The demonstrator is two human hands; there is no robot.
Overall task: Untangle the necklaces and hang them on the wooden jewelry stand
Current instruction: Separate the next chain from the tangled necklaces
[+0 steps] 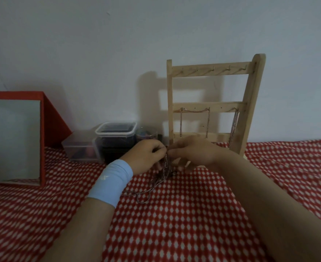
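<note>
Two hands share one knot: the left hand [146, 154] pinches the tangled necklaces [164, 172], trailing onto red cloth [174, 220], the right hand [192, 154] pinching alongside, before the wooden jewelry stand [210, 106]. Untangling seems underway; next, tease one strand free.

Lower rail [220, 136] partly behind right hand [191, 154]

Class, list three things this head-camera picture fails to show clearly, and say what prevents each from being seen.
1. Head view: how many necklaces form the tangle of thin silver chains; links small, blurred, top covered by the left hand and right hand pinching it.
2. Head view: the foot of the ladder-shaped wooden jewelry stand; largely behind the right hand.
3. Head view: contents of the clear lidded plastic tub; dark and dim.
</note>
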